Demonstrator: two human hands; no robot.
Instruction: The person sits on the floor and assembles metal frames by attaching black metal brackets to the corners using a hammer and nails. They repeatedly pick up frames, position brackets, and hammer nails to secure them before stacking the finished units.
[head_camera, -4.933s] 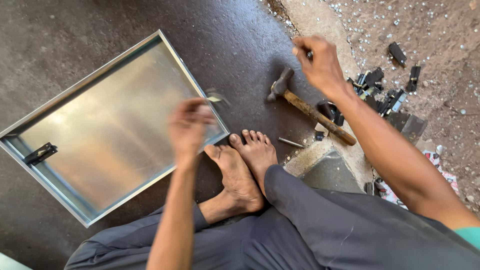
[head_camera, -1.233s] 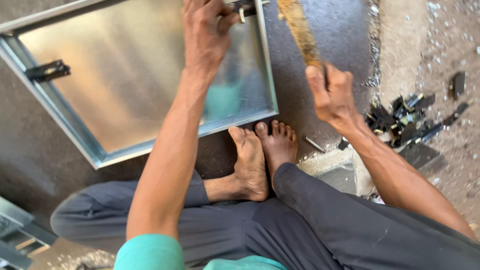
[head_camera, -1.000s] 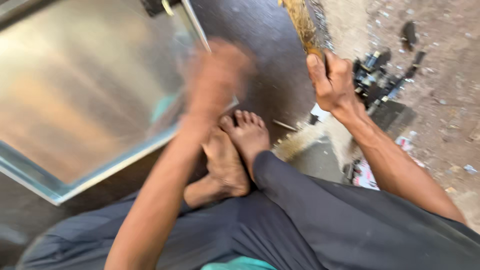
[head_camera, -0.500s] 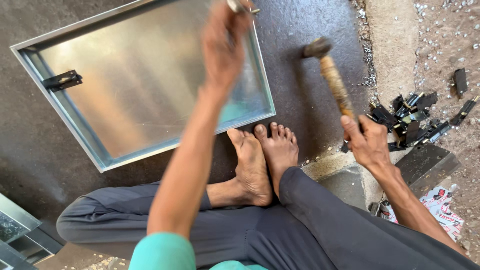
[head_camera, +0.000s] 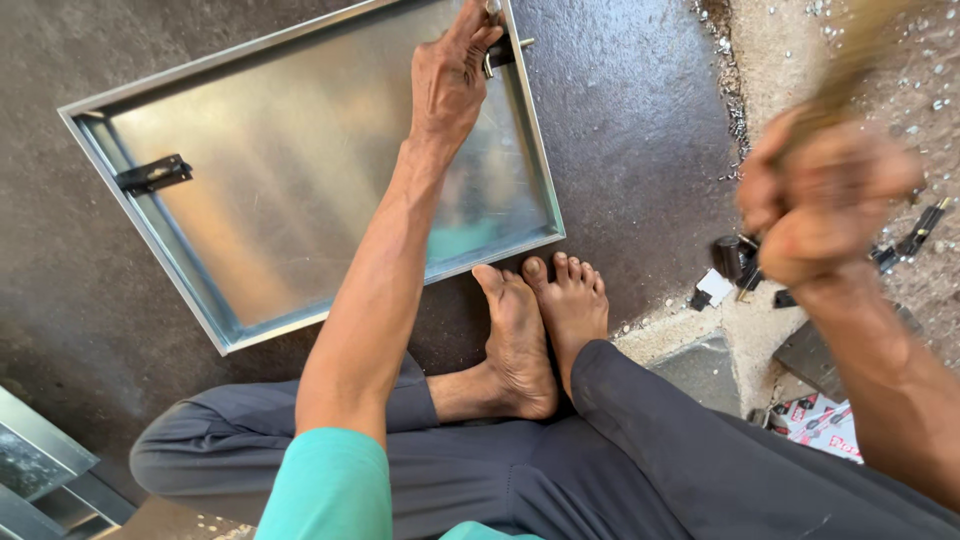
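Top centre, the left hand pinches a small metal fitting on the steel tray's rim; at right, the blurred right hand clenches a wooden handle.

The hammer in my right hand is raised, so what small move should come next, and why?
Probably one short downward tap onto the small metal fitting at the tray's far rim. The left hand pinches that fitting in place, and the right hand grips the wooden hammer handle, blurred and lifted off to the side. Keep fingers clear.
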